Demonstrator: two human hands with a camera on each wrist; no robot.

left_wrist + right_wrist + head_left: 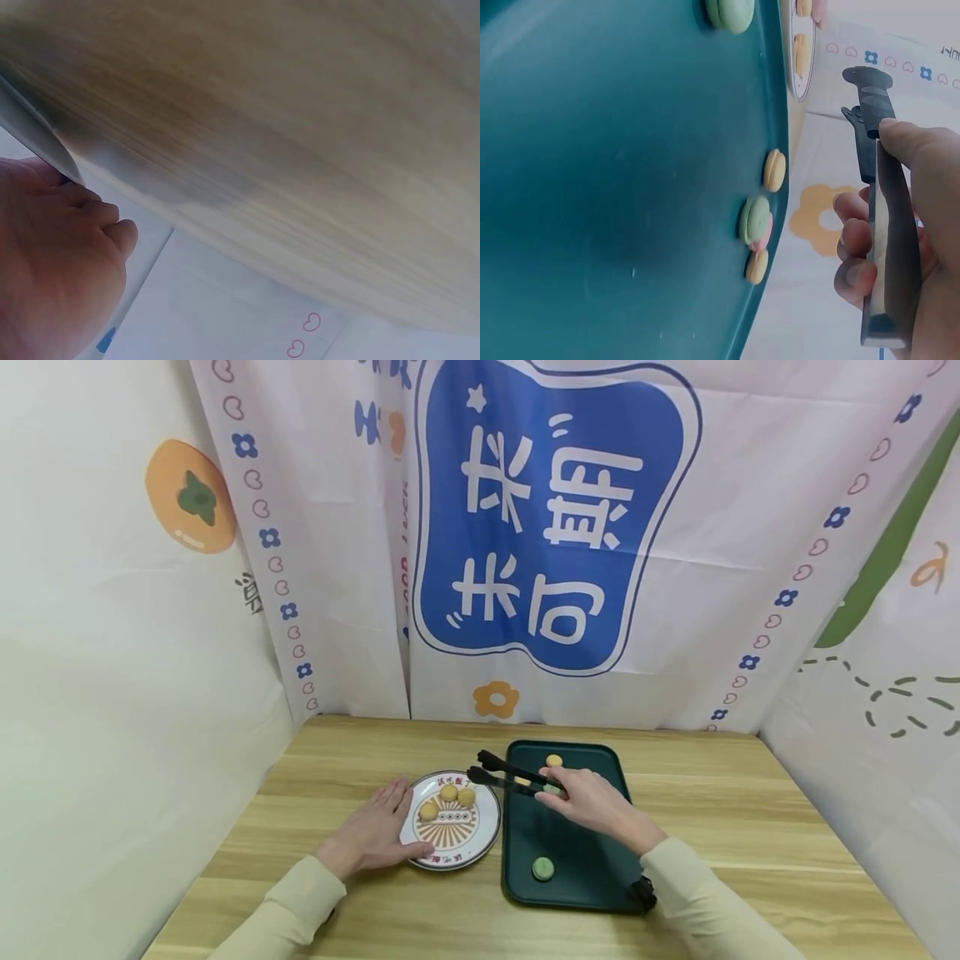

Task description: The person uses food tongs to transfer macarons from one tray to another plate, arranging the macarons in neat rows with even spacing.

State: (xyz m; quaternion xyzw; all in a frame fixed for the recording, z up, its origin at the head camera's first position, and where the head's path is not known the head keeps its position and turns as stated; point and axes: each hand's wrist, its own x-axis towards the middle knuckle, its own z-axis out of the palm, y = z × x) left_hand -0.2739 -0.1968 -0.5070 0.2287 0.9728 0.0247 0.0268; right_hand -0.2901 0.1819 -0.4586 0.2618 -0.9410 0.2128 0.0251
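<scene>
My left hand [375, 828] rests against the left side of a white patterned plate [489, 831], its fingers extended and the thumb at the near rim. On this plate sit three yellow macarons [448, 793]. My right hand [592, 802] holds black-tipped tongs [889, 247] over a dark green tray [577, 843]. The tongs' tips stand slightly apart above the plate's right side, with nothing visible between them. On the tray lie a green macaron [543, 868] near the front and, farther back, yellow macarons [775, 170], another green macaron [754, 220] and a partly hidden pink macaron [765, 234].
Plate and tray stand side by side on a wood-grain table [360, 910]. A printed cloth [345, 610] hangs behind the table's far edge, and white cloths hang at both sides. A black object [642, 893] shows under the right wrist by the tray's corner.
</scene>
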